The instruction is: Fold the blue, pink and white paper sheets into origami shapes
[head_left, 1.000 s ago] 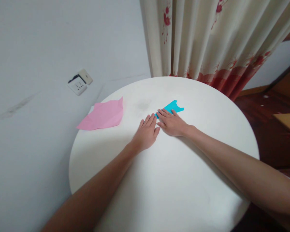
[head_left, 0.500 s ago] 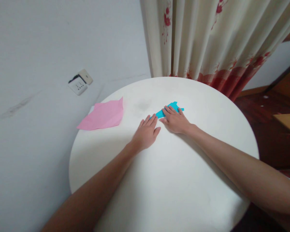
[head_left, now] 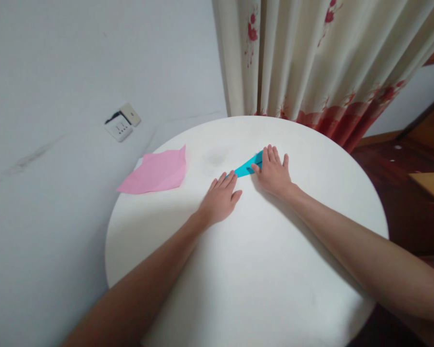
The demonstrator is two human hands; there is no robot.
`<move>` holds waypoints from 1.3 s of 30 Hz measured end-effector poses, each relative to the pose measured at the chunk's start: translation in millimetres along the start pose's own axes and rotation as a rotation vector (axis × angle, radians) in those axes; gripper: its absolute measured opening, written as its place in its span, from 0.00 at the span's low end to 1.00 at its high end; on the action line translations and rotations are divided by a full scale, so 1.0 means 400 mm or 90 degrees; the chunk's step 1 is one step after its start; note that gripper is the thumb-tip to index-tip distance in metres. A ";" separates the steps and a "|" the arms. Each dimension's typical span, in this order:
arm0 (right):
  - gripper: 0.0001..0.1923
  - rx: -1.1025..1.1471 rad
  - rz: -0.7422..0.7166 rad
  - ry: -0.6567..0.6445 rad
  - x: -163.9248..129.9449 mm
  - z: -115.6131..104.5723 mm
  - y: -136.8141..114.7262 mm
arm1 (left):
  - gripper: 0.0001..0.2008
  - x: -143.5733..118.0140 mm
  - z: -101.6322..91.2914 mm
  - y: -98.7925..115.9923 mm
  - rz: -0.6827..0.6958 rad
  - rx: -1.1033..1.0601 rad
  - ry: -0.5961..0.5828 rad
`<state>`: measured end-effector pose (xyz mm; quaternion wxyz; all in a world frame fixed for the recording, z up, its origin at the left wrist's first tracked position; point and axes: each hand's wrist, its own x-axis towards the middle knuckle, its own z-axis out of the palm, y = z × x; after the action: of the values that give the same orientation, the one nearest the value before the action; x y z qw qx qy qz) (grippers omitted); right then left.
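A folded piece of blue paper (head_left: 248,167) lies on the white round table (head_left: 238,270), narrow at its left end and wider to the right. Over its narrow end rests my left hand (head_left: 219,197), fingers stretched out flat and thumb apart. My right hand (head_left: 274,171) lies on the wide right end with its fingers extended and its thumb at the near edge of the paper. Both ends of the blue paper are partly hidden under my hands.
Pink paper (head_left: 157,171) lies near the table's left edge, with a bit of white showing behind it. The wall has a socket (head_left: 118,127) beyond that side. A floral curtain (head_left: 285,58) hangs behind the table.
My right hand has slid to the right along the blue paper, baring its middle and covering its right end. The left hand stays on the narrow end.
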<state>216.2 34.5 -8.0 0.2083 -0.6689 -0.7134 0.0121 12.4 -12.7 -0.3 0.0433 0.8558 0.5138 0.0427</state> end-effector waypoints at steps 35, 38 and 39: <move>0.31 0.026 -0.275 -0.205 -0.026 -0.025 -0.040 | 0.28 0.002 -0.005 -0.002 0.001 -0.017 -0.002; 0.31 0.027 -0.275 -0.206 -0.027 -0.025 -0.040 | 0.28 0.002 -0.006 -0.001 0.000 -0.016 -0.006; 0.31 0.027 -0.275 -0.204 -0.027 -0.025 -0.040 | 0.28 0.002 -0.006 -0.001 -0.001 -0.016 -0.006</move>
<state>204.5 19.7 2.9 0.1045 -0.4859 -0.8632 0.0883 12.2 -11.9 1.9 0.0566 0.8550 0.5135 0.0453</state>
